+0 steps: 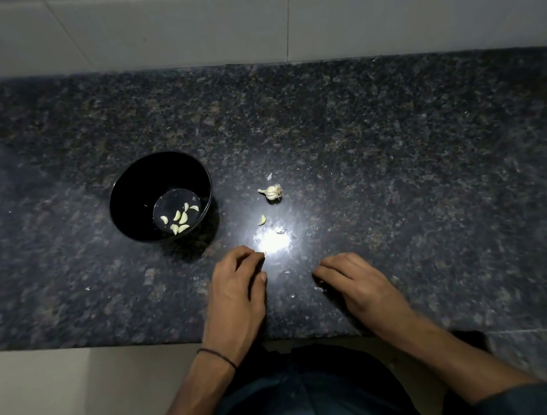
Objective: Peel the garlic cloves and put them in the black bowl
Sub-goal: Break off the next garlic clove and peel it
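Note:
The black bowl [132, 193] stands on the dark granite counter and holds several peeled garlic cloves [179, 218]. To its right lies a small partial garlic bulb [273, 192], and a single loose clove [262, 220] lies below it. My left hand [237, 291] rests on the counter near the front edge. Its fingers are loosely curled, with the tips by a tiny pale bit [264, 253] at the edge of a bright glare and the thumb apart from them. My right hand [354, 283] rests beside it, fingers bent down on the counter, and nothing shows in it.
Small scraps of garlic skin [319, 289] lie scattered between and around my hands and near the bulb. The granite counter [397, 157] runs wide to both sides, with a tiled wall [241, 14] behind it. The front edge of the counter is just under my wrists.

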